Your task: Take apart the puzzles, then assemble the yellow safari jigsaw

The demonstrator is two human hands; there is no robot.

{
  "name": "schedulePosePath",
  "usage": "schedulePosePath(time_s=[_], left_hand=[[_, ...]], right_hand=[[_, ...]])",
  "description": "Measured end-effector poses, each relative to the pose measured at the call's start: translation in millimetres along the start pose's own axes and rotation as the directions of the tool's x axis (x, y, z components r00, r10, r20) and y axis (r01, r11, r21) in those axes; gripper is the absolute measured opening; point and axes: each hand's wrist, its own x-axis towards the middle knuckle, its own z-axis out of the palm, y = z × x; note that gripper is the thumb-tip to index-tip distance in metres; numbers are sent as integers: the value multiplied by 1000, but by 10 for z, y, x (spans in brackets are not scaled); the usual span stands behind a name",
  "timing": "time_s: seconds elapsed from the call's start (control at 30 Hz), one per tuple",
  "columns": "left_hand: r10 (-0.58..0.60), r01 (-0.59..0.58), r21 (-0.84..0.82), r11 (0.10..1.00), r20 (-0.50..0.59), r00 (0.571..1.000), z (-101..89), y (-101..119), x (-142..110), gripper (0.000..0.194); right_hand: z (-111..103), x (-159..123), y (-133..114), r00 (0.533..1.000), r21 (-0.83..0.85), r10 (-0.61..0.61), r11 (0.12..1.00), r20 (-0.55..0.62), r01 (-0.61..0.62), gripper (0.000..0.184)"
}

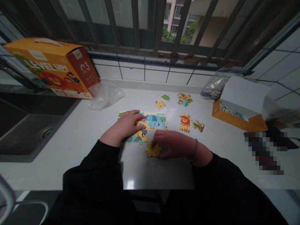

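Hands at a jigsaw [156,121] on a white bench [91,128]: left hand [123,128] laid open across its left part, thumb and fingers parted over the print; right hand [174,143] closed in a pinch on a yellow-and-green piece [153,151], at the near side of the jigsaw and close by the right end of the near row [137,137]. Impossible to tell whether touching that row, or whether raised a little off the bench. Seemingly joined all along the far row, with blue elephants at right and part of the print hidden beneath the left hand. Apparently only partly built in the near row, with bare bench to its right, below the elephants. Left over, to the far side and to the right: a green piece [165,98], a yellow animal piece [160,105], an overlapping pile of pieces [185,100], a lion section [185,122] and, just right of it, a striped piece [198,125]. Judged well begun, but some way from complete. Set around the work: a large orange box [56,70] at far left, a crumpled clear bag [109,95] beside it, and an open small box [236,120] at right.
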Motion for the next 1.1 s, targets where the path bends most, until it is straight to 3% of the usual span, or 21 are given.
schedulePosePath(time_s=[0.73,0.87,0.93,0.97,1.03,1.1], left_hand=[[17,-17,9,1000,-2,1000,-32,36,-11,54],[12,-13,21,1000,9,1000,-24,32,-1,56],[10,-11,40,999,16,1000,-14,44,4,56],[8,-9,47,999,19,1000,-8,56,7,56],[7,-8,51,999,23,1000,7,91,13,57],[15,-16,51,999,29,999,22,136,18,58]], right_hand=[[49,0,19,1000,-10,2,1000,-14,-3,41],[-47,-24,109,991,-19,8,1000,-133,-10,36],[-155,-76,256,954,-81,92,990,-287,-119,25],[-221,-115,358,910,-116,163,968,-382,-223,21],[-354,-207,604,769,-147,295,882,-568,-447,21],[-462,-290,867,626,-162,348,774,-698,-612,27]])
